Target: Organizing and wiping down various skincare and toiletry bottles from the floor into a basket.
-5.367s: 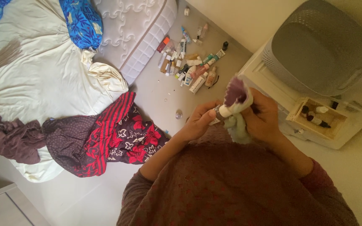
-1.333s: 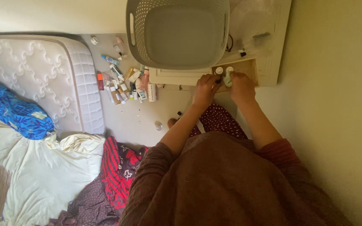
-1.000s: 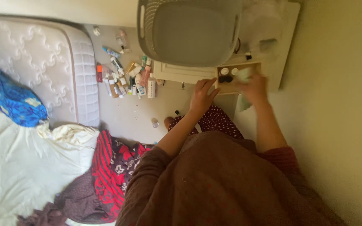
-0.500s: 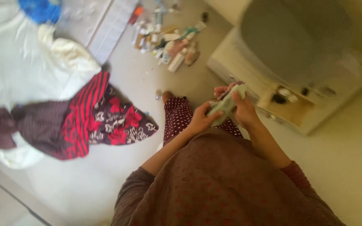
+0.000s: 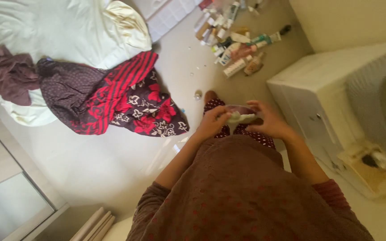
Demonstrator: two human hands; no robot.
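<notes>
My left hand [image 5: 214, 122] and my right hand [image 5: 269, 122] are held together in front of my body, both closed around a pale green cloth [image 5: 241, 118] with a small purplish item [image 5: 240, 109] on top of it. What the item is I cannot tell. Below the hands my patterned trouser legs and one bare foot [image 5: 210, 95] show on the floor.
A white cabinet [image 5: 318, 111] with an open tray of small bottles [image 5: 374, 165] stands at the right. Several tubes and bottles [image 5: 235, 42] lie scattered on the floor at the top. Red and dark patterned clothes [image 5: 121, 98] and white bedding [image 5: 59, 31] lie at the left.
My hands have come away from the tray on the cabinet and now meet at my front around the cloth. The view has swung from the cabinet toward the floor and clothes.
</notes>
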